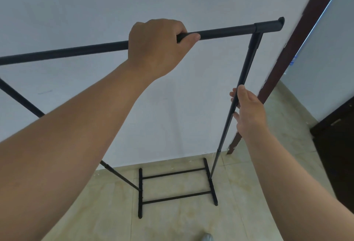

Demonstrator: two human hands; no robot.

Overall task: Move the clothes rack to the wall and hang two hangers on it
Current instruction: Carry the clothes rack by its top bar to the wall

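A black metal clothes rack [229, 31] stands in front of me, close to the white wall [172, 116]. My left hand [159, 47] is closed around its top bar near the middle. My right hand [247, 112] touches the right upright pole [249, 62] about halfway down, fingers loosely curled at the pole. The rack's base frame [176, 189] rests on the tiled floor just short of the wall. No hangers are in view.
A dark brown door frame [298, 49] rises at the right of the wall, with a dark door [337, 154] beyond it. Beige floor tiles [172, 221] lie below. A grey shoe tip [207, 238] shows at the bottom edge.
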